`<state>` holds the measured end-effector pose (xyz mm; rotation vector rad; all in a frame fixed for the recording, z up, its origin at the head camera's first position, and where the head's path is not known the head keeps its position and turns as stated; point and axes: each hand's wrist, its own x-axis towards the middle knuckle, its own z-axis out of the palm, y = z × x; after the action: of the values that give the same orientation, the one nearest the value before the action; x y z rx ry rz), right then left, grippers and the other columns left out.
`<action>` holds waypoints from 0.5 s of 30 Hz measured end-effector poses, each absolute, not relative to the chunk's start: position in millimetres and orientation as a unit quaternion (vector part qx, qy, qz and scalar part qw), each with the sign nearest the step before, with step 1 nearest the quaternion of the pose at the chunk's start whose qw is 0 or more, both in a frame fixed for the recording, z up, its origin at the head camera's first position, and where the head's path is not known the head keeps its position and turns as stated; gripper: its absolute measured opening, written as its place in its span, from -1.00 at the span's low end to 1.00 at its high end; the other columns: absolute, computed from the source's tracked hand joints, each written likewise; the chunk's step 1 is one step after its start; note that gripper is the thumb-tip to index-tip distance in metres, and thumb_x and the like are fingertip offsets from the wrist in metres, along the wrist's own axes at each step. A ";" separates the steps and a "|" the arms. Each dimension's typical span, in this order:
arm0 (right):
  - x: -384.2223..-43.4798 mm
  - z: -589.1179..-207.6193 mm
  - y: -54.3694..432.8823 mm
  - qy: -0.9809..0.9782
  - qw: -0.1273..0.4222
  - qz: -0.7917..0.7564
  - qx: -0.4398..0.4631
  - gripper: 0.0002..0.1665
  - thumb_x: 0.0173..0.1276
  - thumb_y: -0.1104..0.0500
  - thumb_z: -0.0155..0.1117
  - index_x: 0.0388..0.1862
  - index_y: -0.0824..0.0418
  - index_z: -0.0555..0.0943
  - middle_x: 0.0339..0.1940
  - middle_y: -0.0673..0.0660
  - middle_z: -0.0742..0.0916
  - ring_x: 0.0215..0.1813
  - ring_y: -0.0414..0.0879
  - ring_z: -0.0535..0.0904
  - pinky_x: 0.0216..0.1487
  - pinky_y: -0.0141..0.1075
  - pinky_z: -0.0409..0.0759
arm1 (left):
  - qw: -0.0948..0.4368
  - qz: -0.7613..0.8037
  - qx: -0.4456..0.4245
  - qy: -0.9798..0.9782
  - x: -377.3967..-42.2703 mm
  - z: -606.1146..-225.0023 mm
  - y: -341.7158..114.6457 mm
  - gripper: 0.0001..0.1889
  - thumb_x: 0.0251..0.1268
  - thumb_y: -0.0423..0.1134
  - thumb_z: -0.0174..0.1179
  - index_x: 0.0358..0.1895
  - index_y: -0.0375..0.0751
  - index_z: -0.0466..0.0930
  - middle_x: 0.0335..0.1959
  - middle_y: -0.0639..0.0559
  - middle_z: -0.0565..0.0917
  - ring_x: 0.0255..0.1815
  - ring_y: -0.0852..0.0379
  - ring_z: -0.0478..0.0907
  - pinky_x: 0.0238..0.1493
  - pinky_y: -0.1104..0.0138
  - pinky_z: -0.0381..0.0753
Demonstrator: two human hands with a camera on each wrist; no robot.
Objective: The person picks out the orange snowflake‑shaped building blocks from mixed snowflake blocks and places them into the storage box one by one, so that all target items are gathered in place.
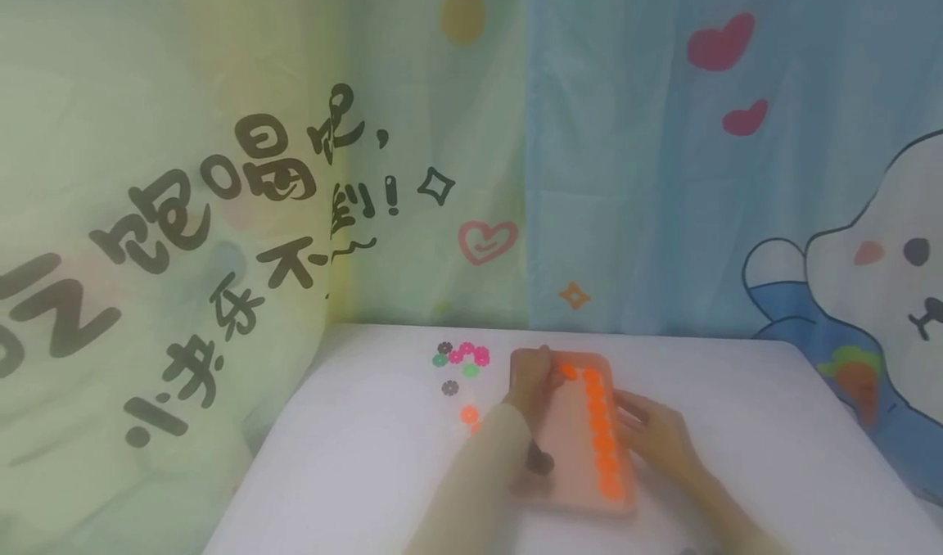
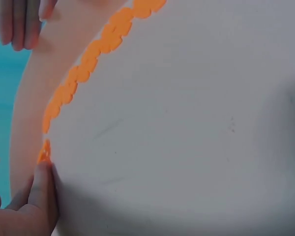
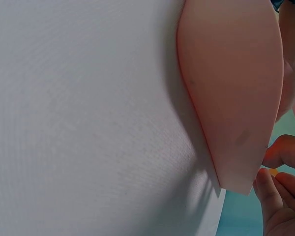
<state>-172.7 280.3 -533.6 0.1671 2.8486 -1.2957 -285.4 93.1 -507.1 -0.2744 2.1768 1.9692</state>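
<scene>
A shallow pinkish-orange tray (image 1: 570, 444) stands on the white table. Along its right side runs a row of bright orange flower-shaped discs (image 1: 601, 424). At the tray's far edge, my left hand (image 1: 530, 375) pinches another orange flower-shaped disc (image 2: 44, 151), just apart from the row's end in the left wrist view. My right hand (image 1: 659, 436) is beside the tray's right wall. In the right wrist view its fingertips (image 3: 264, 182) are by the wall's upper edge, with thumb and fingers apart. The left forearm and its dark wrist strap hide part of the tray's left side.
Left of the tray lie loose flower-shaped discs: several pink ones (image 1: 467, 354), green ones (image 1: 470, 370), grey ones (image 1: 450, 388) and orange ones (image 1: 469, 414). A printed curtain (image 1: 626, 170) hangs behind and left of the table.
</scene>
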 end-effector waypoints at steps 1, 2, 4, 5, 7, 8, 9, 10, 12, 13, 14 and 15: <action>-173.1 -534.7 281.2 0.910 0.002 -0.411 0.051 -0.09 0.26 -0.35 0.23 0.46 0.08 0.32 0.41 0.19 0.45 0.40 0.19 0.34 0.23 0.12 0.42 | 0.109 0.663 -0.109 0.733 -290.5 -512.3 96.0 -0.67 0.49 -0.03 0.00 -0.28 -0.25 0.52 -0.44 -0.05 0.60 -0.43 0.02 0.61 -0.27 0.28 0.61; -173.6 -535.7 282.2 0.910 0.000 -0.412 0.050 -0.12 0.28 -0.32 0.24 0.46 0.08 0.33 0.41 0.19 0.45 0.40 0.19 0.34 0.23 0.12 0.42 | 0.117 0.667 -0.125 0.725 -294.8 -517.2 98.4 -0.68 0.49 0.00 -0.01 -0.23 -0.21 0.52 -0.39 -0.06 0.61 -0.38 0.00 0.62 -0.21 0.26 0.62; -174.7 -537.0 283.7 0.909 -0.003 -0.413 0.048 -0.15 0.29 -0.26 0.27 0.45 0.09 0.34 0.40 0.20 0.45 0.39 0.20 0.34 0.23 0.13 0.41 | 0.125 0.676 -0.143 0.713 -302.5 -525.1 101.4 -0.66 0.48 0.02 0.00 -0.14 -0.22 0.52 -0.32 -0.10 0.63 -0.32 -0.04 0.65 -0.17 0.21 0.64; -175.1 -537.6 284.1 0.909 0.001 -0.414 0.050 -0.15 0.30 -0.25 0.27 0.46 0.08 0.33 0.41 0.20 0.45 0.40 0.20 0.33 0.23 0.14 0.41 | 0.131 0.678 -0.145 0.708 -305.4 -529.0 101.7 -0.65 0.48 0.04 0.00 -0.09 -0.20 0.51 -0.28 -0.10 0.63 -0.29 -0.04 0.65 -0.13 0.20 0.64; -175.6 -537.9 284.4 0.904 0.008 -0.423 0.055 -0.16 0.30 -0.23 0.29 0.46 0.07 0.32 0.42 0.19 0.43 0.40 0.20 0.33 0.23 0.13 0.41 | 0.141 0.680 -0.143 0.705 -308.6 -533.6 101.4 -0.61 0.45 0.08 0.01 0.01 -0.18 0.46 -0.25 -0.08 0.61 -0.27 -0.02 0.63 -0.10 0.19 0.63; -175.8 -538.0 284.3 0.903 0.012 -0.426 0.057 -0.16 0.30 -0.22 0.29 0.47 0.06 0.31 0.43 0.19 0.43 0.40 0.21 0.32 0.23 0.14 0.41 | 0.145 0.678 -0.140 0.707 -309.0 -534.7 100.9 -0.58 0.44 0.11 0.01 0.05 -0.17 0.44 -0.24 -0.06 0.61 -0.26 0.00 0.62 -0.06 0.17 0.62; -176.0 -537.9 284.2 0.902 0.015 -0.428 0.060 -0.15 0.30 -0.22 0.29 0.47 0.05 0.30 0.43 0.19 0.42 0.41 0.21 0.32 0.23 0.14 0.42 | 0.150 0.676 -0.137 0.708 -309.2 -535.9 100.5 -0.55 0.42 0.14 0.02 0.09 -0.16 0.42 -0.23 -0.05 0.61 -0.24 0.02 0.61 -0.03 0.16 0.61; -175.9 -537.9 284.0 0.901 0.017 -0.428 0.060 -0.15 0.30 -0.22 0.28 0.48 0.05 0.29 0.44 0.19 0.41 0.41 0.21 0.32 0.22 0.14 0.42 | 0.156 0.671 -0.131 0.713 -308.8 -536.3 99.9 -0.51 0.41 0.18 0.00 0.12 -0.14 0.38 -0.22 -0.03 0.60 -0.22 0.03 0.60 0.02 0.15 0.58; -176.2 -538.7 284.1 0.901 0.019 -0.428 0.060 -0.15 0.30 -0.23 0.28 0.48 0.05 0.29 0.44 0.19 0.40 0.41 0.21 0.31 0.22 0.14 0.42 | 0.161 0.657 -0.128 0.725 -308.2 -536.3 99.0 -0.46 0.37 0.24 0.00 0.17 -0.10 0.35 -0.20 0.02 0.59 -0.20 0.06 0.57 0.09 0.12 0.53; -176.5 -539.4 284.2 0.903 0.017 -0.426 0.058 -0.14 0.30 -0.24 0.27 0.48 0.04 0.29 0.44 0.19 0.40 0.41 0.21 0.31 0.22 0.15 0.42 | 0.164 0.650 -0.128 0.731 -307.9 -536.3 98.8 -0.44 0.36 0.26 -0.01 0.17 -0.09 0.35 -0.20 0.03 0.58 -0.19 0.07 0.55 0.12 0.12 0.50; -176.9 -540.5 284.6 0.904 0.015 -0.423 0.057 -0.14 0.30 -0.25 0.27 0.48 0.05 0.29 0.44 0.19 0.41 0.41 0.22 0.30 0.22 0.15 0.42 | 0.164 0.647 -0.132 0.733 -307.8 -535.8 98.7 -0.44 0.36 0.27 0.00 0.17 -0.08 0.36 -0.20 0.03 0.59 -0.19 0.07 0.55 0.12 0.12 0.50; -177.2 -541.7 285.0 0.906 0.011 -0.421 0.053 -0.15 0.31 -0.25 0.26 0.48 0.05 0.30 0.44 0.19 0.41 0.41 0.22 0.30 0.22 0.16 0.41 | 0.162 0.647 -0.135 0.733 -307.8 -535.5 98.9 -0.45 0.36 0.26 0.00 0.17 -0.08 0.35 -0.20 0.03 0.58 -0.20 0.07 0.56 0.12 0.12 0.51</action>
<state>-177.2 285.0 -541.7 0.1653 2.8245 -1.3118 -307.8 98.9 -535.5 -0.3843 2.0904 1.8461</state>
